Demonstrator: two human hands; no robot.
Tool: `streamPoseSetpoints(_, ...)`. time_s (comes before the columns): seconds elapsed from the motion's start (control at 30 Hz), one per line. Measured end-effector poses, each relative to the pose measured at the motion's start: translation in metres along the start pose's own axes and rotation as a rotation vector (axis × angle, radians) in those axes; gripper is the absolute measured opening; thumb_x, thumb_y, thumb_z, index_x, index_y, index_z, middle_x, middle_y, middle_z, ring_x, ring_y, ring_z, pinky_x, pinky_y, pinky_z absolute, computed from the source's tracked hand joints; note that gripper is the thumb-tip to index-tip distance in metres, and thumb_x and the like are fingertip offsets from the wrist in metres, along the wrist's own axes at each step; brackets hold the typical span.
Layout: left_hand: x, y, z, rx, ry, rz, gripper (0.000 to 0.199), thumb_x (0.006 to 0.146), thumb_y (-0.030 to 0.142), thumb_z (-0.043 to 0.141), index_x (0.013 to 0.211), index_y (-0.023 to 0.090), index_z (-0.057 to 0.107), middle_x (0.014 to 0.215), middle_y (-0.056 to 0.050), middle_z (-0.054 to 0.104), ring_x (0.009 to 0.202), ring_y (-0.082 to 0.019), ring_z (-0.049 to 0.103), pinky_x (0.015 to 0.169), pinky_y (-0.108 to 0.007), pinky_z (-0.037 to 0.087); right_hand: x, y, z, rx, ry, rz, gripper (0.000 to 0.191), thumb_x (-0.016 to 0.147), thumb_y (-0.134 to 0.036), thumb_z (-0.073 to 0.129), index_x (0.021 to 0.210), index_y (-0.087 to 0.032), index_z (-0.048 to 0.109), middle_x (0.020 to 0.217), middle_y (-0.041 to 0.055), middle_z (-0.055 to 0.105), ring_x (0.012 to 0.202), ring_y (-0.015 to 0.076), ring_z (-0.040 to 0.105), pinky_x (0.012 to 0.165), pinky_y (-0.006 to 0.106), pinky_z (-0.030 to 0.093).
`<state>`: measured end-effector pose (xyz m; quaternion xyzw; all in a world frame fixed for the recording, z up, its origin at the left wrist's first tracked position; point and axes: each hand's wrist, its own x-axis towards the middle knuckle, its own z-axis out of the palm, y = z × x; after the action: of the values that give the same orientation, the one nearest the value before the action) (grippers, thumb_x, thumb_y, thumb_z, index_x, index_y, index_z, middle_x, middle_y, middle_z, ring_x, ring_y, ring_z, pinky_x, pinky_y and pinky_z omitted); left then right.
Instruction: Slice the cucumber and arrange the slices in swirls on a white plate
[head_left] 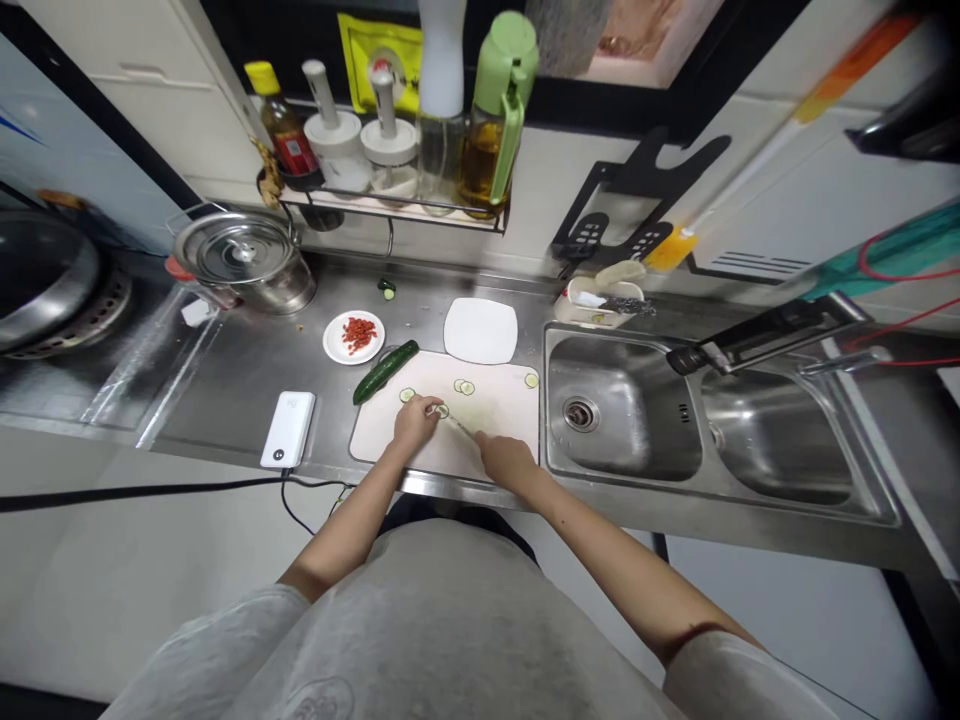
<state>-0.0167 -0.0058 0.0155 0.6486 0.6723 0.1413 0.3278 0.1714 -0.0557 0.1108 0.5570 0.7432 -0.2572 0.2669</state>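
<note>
A pale cutting board [369, 438] lies on the steel counter. Over its middle, my right hand [508, 462] is closed round the handle of a knife [461, 428], whose blade points left. The knife tip meets a thin cucumber slice [442, 411], which the fingers of my left hand [416, 425] pinch at its left edge. More cucumber slices [467, 388] rest on the board, one [407, 395] just above my left hand and another [532, 380] in the upper right corner. A whole-looking green cucumber [386, 371] lies across the board's upper left edge.
Behind the board are a white square plate [481, 345] and a round plate [331, 345] of small red pieces. A cucumber end [388, 291] sits farther back. Left are a white power bank [288, 428] and lidded pot [277, 285]; right, a double sink [630, 400].
</note>
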Motion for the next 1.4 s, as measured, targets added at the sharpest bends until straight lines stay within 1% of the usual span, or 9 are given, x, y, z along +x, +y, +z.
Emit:
streamPoseSetpoints(0.2,0.000,-0.001,0.002,0.012,0.014,0.006,0.028,0.080,0.020,0.059,0.105,0.026,0.071,0.088,-0.003,0.062,0.084,-0.017,0.058,0.082,-0.028,0.045,-0.005,0.004,-0.001,0.071,-0.030,-0.009,0.033,0.092,-0.016,0.034,0.121,-0.018,0.048,0.103,0.0149,0.067,0.098,0.0268,0.065,0.074,0.035,0.045)
streamPoseSetpoints(0.33,-0.001,0.000,0.001,0.034,0.009,0.015,0.028,0.081,0.020,0.058,0.106,0.025,0.070,0.088,-0.003,0.061,0.086,-0.017,0.058,0.082,-0.028,0.045,-0.009,0.007,0.008,0.097,-0.011,0.000,0.032,0.092,-0.017,0.032,0.119,-0.018,0.049,0.101,0.0140,0.068,0.097,0.0267,0.065,0.073,0.035,0.045)
streamPoseSetpoints(0.5,-0.007,0.005,0.000,0.094,0.042,0.033,0.028,0.085,0.027,0.056,0.110,0.018,0.063,0.095,-0.007,0.062,0.090,-0.020,0.058,0.083,-0.031,0.044,-0.017,0.011,0.021,0.121,-0.014,0.022,0.031,0.091,-0.016,0.034,0.118,-0.019,0.050,0.102,0.0136,0.067,0.098,0.0262,0.065,0.073,0.034,0.044)
streamPoseSetpoints(0.67,-0.010,0.013,0.003,0.141,0.055,0.001,0.016,0.084,0.025,0.056,0.098,0.020,0.062,0.102,-0.008,0.060,0.092,-0.021,0.058,0.081,-0.031,0.044,-0.027,0.016,0.030,0.135,-0.033,0.054,0.031,0.091,-0.014,0.035,0.118,-0.019,0.050,0.099,0.0127,0.068,0.097,0.0244,0.065,0.073,0.031,0.042)
streamPoseSetpoints(0.77,-0.008,0.017,0.004,0.110,0.044,-0.015,0.009,0.083,0.024,0.057,0.091,0.021,0.061,0.097,-0.005,0.062,0.089,-0.019,0.058,0.077,-0.029,0.043,-0.031,0.018,0.034,0.146,-0.017,0.054,0.031,0.093,-0.018,0.033,0.119,-0.020,0.050,0.102,0.0122,0.068,0.096,0.0234,0.064,0.072,0.030,0.041)
streamPoseSetpoints(0.87,-0.008,0.018,0.001,0.045,0.022,-0.020,0.006,0.084,0.024,0.057,0.088,0.021,0.060,0.089,-0.002,0.064,0.082,-0.017,0.058,0.072,-0.027,0.041,-0.033,0.019,0.035,0.166,-0.004,0.041,0.031,0.095,-0.023,0.031,0.119,-0.019,0.050,0.104,0.0120,0.068,0.095,0.0231,0.064,0.071,0.030,0.040)
streamPoseSetpoints(0.97,-0.009,0.014,-0.009,0.029,0.031,-0.026,0.009,0.084,0.023,0.057,0.091,0.022,0.062,0.086,-0.002,0.066,0.079,-0.016,0.058,0.070,-0.026,0.040,-0.033,0.020,0.037,0.183,-0.002,0.042,0.030,0.096,-0.026,0.031,0.118,-0.019,0.051,0.103,0.0117,0.068,0.093,0.0229,0.064,0.070,0.029,0.038)
streamPoseSetpoints(1.2,0.002,-0.013,-0.038,0.018,0.174,-0.091,0.015,0.082,0.024,0.057,0.094,0.022,0.066,0.089,-0.002,0.068,0.077,-0.015,0.059,0.071,-0.025,0.040,-0.032,0.021,0.036,0.182,0.010,0.050,0.026,0.095,-0.023,0.034,0.115,-0.021,0.051,0.100,0.0100,0.068,0.088,0.0206,0.064,0.067,0.027,0.036)
streamPoseSetpoints(1.4,0.010,-0.027,-0.044,0.060,0.228,-0.136,0.020,0.082,0.023,0.056,0.097,0.021,0.068,0.091,-0.004,0.070,0.080,-0.017,0.061,0.075,-0.026,0.042,-0.035,0.019,0.031,0.173,-0.006,0.050,0.028,0.096,-0.024,0.031,0.116,-0.020,0.051,0.101,0.0113,0.067,0.090,0.0216,0.064,0.068,0.028,0.037)
